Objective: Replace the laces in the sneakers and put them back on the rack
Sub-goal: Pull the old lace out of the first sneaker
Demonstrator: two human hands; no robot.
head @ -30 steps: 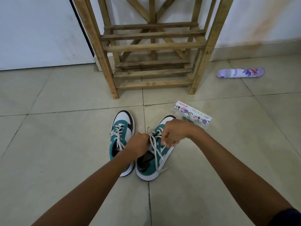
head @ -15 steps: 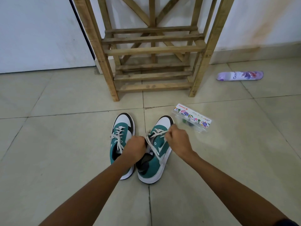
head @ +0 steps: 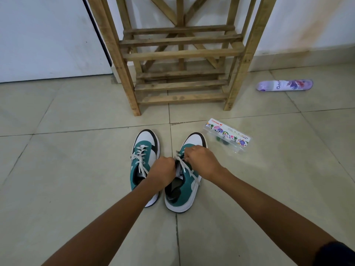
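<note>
Teal-and-white right sneaker point(head: 182, 177): stands on the tiled floor point(head: 76, 169) in front of the wooden rack point(head: 178, 54), toe toward it, just beside the left sneaker point(head: 143, 160). Neither is on the rack yet.

White lace point(head: 185, 167): threaded through the right sneaker's eyelets, its loose run trailing over the outer side toward the sole. Risk: if you pull unevenly, one end comes up short, or the lace slips out of an eyelet.

Your left hand point(head: 163, 172): curled at the sneaker's collar, fingers closed at the lace; the knuckles hide exactly what they pinch. Risk: if this hold slackens while the other hand pulls, the sneaker will likely skid or tip on the smooth tile.

Your right hand point(head: 201, 160): curled over the upper eyelets, fingertips pinching the lace near the tongue. Risk: a crossing tightened under your palm may be twisted without your seeing it.

Left sneaker: laced, touching or nearly touching your left wrist; I cannot tell which. Risk: a wide elbow movement could knock it aside.

Clear plastic box point(head: 227, 136): near the right sneaker's toe. Risk: a trailing lace end or a pull outward may catch it.

Purple spray can point(head: 285, 85): lies on its side, well apart to the right of the rack. Risk: it could roll if nudged.
</note>
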